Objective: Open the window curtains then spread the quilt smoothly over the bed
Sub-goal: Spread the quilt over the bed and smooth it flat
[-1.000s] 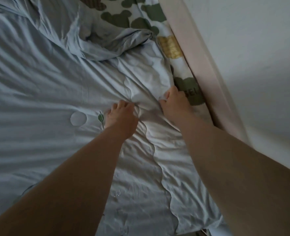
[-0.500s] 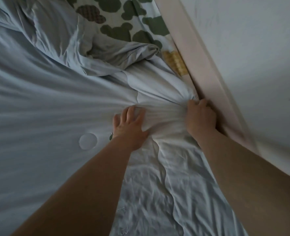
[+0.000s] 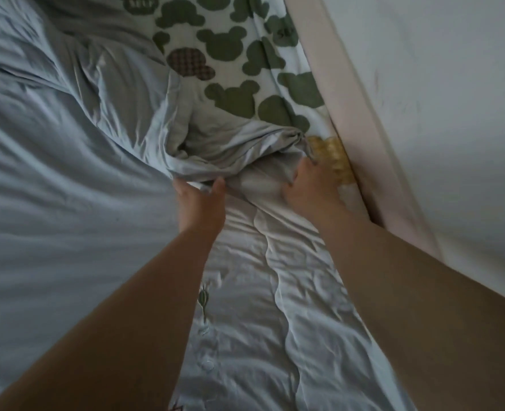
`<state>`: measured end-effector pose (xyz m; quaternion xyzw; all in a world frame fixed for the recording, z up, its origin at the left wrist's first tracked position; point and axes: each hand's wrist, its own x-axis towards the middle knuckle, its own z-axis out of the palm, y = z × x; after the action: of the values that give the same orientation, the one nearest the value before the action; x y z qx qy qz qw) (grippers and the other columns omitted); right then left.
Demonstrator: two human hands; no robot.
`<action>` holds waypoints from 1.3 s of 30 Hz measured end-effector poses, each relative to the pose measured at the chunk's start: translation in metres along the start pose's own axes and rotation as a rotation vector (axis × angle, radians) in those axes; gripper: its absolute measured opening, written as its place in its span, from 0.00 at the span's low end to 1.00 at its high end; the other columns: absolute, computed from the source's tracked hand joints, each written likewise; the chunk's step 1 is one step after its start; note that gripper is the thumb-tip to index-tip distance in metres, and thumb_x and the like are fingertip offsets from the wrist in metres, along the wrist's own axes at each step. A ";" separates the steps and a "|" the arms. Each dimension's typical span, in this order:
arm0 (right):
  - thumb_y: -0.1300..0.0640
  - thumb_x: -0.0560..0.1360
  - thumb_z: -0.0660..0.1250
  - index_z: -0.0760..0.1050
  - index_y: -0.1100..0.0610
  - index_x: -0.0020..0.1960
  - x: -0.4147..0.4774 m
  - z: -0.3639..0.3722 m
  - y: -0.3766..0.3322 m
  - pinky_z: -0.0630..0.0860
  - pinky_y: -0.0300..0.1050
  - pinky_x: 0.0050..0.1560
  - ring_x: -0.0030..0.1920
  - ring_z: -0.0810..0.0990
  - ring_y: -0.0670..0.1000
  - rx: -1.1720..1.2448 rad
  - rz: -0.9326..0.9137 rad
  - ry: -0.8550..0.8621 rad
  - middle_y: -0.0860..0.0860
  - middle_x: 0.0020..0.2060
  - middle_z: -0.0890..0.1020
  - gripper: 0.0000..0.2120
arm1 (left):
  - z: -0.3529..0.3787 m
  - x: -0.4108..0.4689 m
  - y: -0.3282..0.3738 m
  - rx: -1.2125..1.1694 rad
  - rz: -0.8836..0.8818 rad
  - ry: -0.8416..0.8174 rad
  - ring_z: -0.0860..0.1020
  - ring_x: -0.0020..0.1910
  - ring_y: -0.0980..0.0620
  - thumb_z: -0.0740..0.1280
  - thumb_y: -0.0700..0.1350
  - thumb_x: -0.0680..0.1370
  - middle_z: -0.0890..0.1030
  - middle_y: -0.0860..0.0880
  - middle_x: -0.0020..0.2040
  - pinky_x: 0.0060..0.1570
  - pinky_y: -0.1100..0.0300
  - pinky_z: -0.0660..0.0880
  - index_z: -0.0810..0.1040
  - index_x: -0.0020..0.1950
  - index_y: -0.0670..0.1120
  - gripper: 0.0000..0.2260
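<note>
Pale blue quilt (image 3: 67,247) spread over most of the bed, yet bunched into a thick rolled fold (image 3: 230,149) at the far right corner, just short of the bed rail (image 3: 364,129). Compared with 0.5 s ago, both hands now higher up the bed, right at that fold instead of lower down on the scalloped seam.

Left hand (image 3: 200,209) no longer pressing flat: now pinching the fold's near edge between thumb and curled fingers. Right hand (image 3: 310,191) off the rail side and dug into the cloth under the fold, fingers curled tight on the fabric, touching the yellow patch (image 3: 334,155) of the bear-print sheet (image 3: 239,54).

Probably the start of flipping this turned-back corner out flat. Much left to do: green-bear sheet exposed beyond the fold, creases running across the near panel. Likely snag: corner caught between mattress and rail, beside the white wall (image 3: 453,114).
</note>
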<state>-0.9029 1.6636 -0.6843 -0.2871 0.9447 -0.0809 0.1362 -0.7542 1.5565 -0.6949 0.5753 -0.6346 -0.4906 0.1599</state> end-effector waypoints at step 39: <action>0.59 0.80 0.51 0.63 0.46 0.69 0.094 -0.030 -0.002 0.71 0.52 0.57 0.59 0.74 0.63 -0.105 -0.250 -0.018 0.61 0.63 0.68 0.20 | 0.046 0.078 0.048 0.563 0.191 -0.074 0.57 0.73 0.44 0.62 0.44 0.75 0.59 0.48 0.74 0.72 0.49 0.54 0.59 0.75 0.49 0.28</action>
<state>-0.9859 1.6107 -0.6755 -0.4101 0.9032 -0.0453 0.1185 -0.8396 1.5002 -0.7058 0.5163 -0.8024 -0.2989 0.0163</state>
